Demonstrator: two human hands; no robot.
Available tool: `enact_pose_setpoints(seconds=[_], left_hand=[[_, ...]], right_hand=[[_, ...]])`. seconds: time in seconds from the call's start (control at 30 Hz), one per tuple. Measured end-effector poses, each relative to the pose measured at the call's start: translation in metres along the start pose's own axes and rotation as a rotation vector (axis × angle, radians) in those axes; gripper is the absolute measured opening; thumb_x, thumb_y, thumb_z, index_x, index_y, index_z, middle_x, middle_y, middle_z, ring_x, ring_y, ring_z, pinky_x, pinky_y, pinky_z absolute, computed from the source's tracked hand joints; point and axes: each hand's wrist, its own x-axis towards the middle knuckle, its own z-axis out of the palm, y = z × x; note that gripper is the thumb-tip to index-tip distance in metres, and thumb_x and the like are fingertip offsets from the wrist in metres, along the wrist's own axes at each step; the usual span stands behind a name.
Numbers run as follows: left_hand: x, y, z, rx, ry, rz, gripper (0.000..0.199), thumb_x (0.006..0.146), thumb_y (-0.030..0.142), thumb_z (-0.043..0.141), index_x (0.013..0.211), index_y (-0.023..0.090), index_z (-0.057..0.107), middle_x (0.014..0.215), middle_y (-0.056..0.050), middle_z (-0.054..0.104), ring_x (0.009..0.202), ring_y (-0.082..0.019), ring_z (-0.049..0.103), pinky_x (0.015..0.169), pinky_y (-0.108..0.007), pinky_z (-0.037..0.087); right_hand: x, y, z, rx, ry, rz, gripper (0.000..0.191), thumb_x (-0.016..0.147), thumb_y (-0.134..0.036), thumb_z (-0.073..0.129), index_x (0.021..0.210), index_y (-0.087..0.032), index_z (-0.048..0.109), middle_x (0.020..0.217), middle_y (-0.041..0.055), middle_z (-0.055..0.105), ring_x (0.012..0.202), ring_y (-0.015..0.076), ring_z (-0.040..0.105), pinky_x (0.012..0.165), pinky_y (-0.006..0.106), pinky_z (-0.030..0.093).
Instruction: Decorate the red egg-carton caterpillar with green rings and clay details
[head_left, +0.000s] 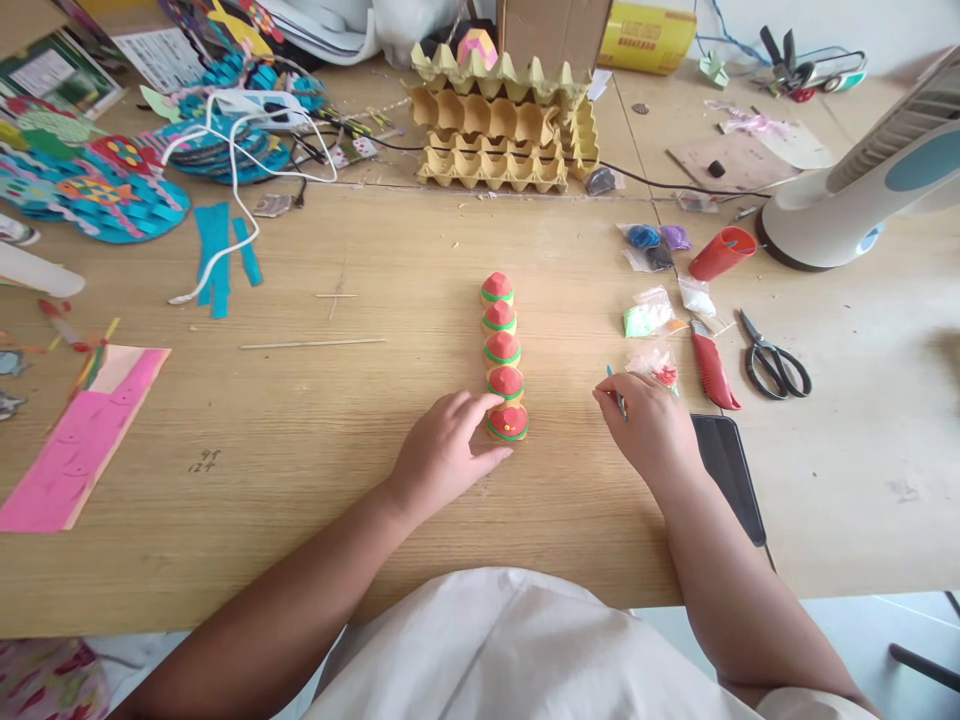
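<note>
A strip of egg carton cups [502, 348] stands on the table in front of me, painted red on top with green bands and yellowish lower edges. Small yellow marks show on the nearest cup. My left hand [448, 447] steadies that near end, index finger along its far side and thumb at its near side. To the right, my right hand [646, 420] pinches a thin blue stick-like tool [610, 372], held apart from the strip. Just beyond this hand lies a small clear bag with red material [664, 376].
Right of the strip lie a red cutter [714, 368], black scissors [776, 362], a phone [729, 475], a red cup [722, 253] and bags of coloured clay-like material [646, 312]. Egg cartons [491, 165] are stacked behind. Thin sticks [313, 344] and pink card [82, 445] lie left.
</note>
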Motion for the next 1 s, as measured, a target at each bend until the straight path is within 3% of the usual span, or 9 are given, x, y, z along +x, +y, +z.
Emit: enact_pose_setpoints(seconds=[0.1,0.27,0.43,0.57,0.7,0.87,1.0], left_hand=[[0.001,0.000,0.002,0.017,0.007,0.000,0.051,0.082,0.026,0.084,0.126,0.023,0.059,0.097,-0.003,0.067,0.092,-0.025,0.066,0.079,-0.035,0.053],[0.002,0.001,0.004,0.055,0.048,0.007,0.039,0.087,0.028,0.079,0.121,0.022,0.061,0.092,-0.003,0.065,0.089,-0.024,0.065,0.077,-0.035,0.052],[0.003,0.001,0.005,0.077,0.072,0.026,0.033,0.089,0.029,0.077,0.117,0.022,0.061,0.088,-0.003,0.064,0.087,-0.024,0.064,0.075,-0.034,0.051],[0.003,0.001,0.006,0.078,0.097,0.048,0.030,0.091,0.028,0.076,0.117,0.021,0.062,0.086,-0.003,0.064,0.085,-0.023,0.064,0.074,-0.033,0.051],[0.004,0.002,0.002,0.059,0.140,0.079,0.029,0.092,0.027,0.074,0.118,0.020,0.064,0.084,-0.002,0.063,0.082,-0.022,0.063,0.073,-0.032,0.051],[0.005,0.006,-0.009,0.012,0.185,0.118,0.030,0.093,0.027,0.073,0.121,0.019,0.064,0.084,-0.002,0.063,0.079,-0.020,0.063,0.074,-0.033,0.053],[0.005,0.010,-0.016,-0.023,0.196,0.129,0.031,0.093,0.026,0.074,0.121,0.018,0.065,0.084,-0.002,0.064,0.078,-0.020,0.063,0.073,-0.032,0.053]], right_hand=[[0.000,0.000,-0.001,-0.034,-0.019,0.058,0.032,0.100,-0.039,0.061,0.073,-0.022,0.057,0.075,0.0051,0.068,0.068,0.0224,0.058,0.062,0.033,0.032],[0.004,0.003,0.001,-0.047,-0.060,0.064,0.018,0.098,-0.023,0.055,0.083,-0.021,0.063,0.087,0.0068,0.074,0.078,0.0239,0.063,0.065,0.032,0.034],[0.006,0.004,0.002,-0.091,-0.102,0.116,0.024,0.095,-0.031,0.062,0.074,-0.021,0.058,0.077,0.0048,0.070,0.072,0.0226,0.061,0.063,0.031,0.032],[0.005,0.006,0.004,-0.073,-0.083,0.088,0.014,0.094,-0.022,0.058,0.081,-0.021,0.063,0.084,0.0061,0.073,0.079,0.0243,0.064,0.065,0.032,0.035],[0.004,0.008,0.003,-0.068,-0.036,0.109,0.025,0.096,-0.033,0.060,0.075,-0.021,0.062,0.075,0.0057,0.071,0.072,0.0250,0.064,0.063,0.034,0.037],[-0.002,-0.006,0.000,0.284,0.128,-0.036,0.021,0.101,-0.025,0.053,0.107,-0.022,0.072,0.098,0.0083,0.080,0.093,0.0265,0.074,0.082,0.040,0.053],[-0.015,-0.025,0.000,0.799,0.047,-0.051,0.019,0.104,-0.032,0.059,0.115,-0.025,0.073,0.106,0.0059,0.082,0.088,0.0207,0.077,0.080,0.037,0.060]])
